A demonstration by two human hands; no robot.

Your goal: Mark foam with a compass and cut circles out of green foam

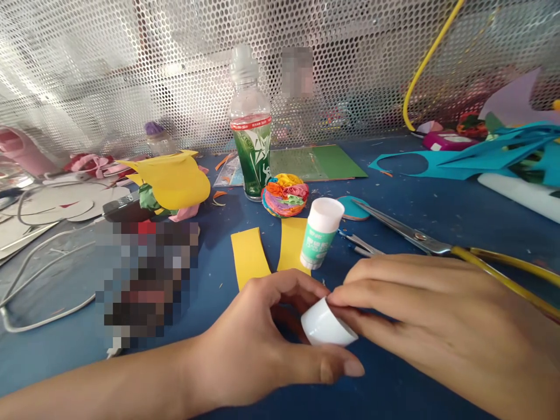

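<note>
A small white cap [326, 326] sits tilted between my two hands near the front of the table. My left hand [266, 338] curls around it, thumb below and fingers behind. The fingers of my right hand [420, 309] are pressed together, with their tips at the cap's rim; its thumb is partly hidden. Just beyond stands an upright glue stick [321, 233] with a green label, its white top uncovered. Two yellow paper strips [250, 254] lie behind my left hand. To the right rest scissors [420, 236] with yellow handles, partly behind my right hand.
A green-labelled bottle [252, 128] stands near the perforated metal screen [350, 87]. Before it sits a colourful round craft piece [285, 195]. Blue paper offcuts [472, 154] lie at right; yellow paper [175, 181] and a white cable [52, 324] at left. A blue disc [353, 207] touches the scissor tips.
</note>
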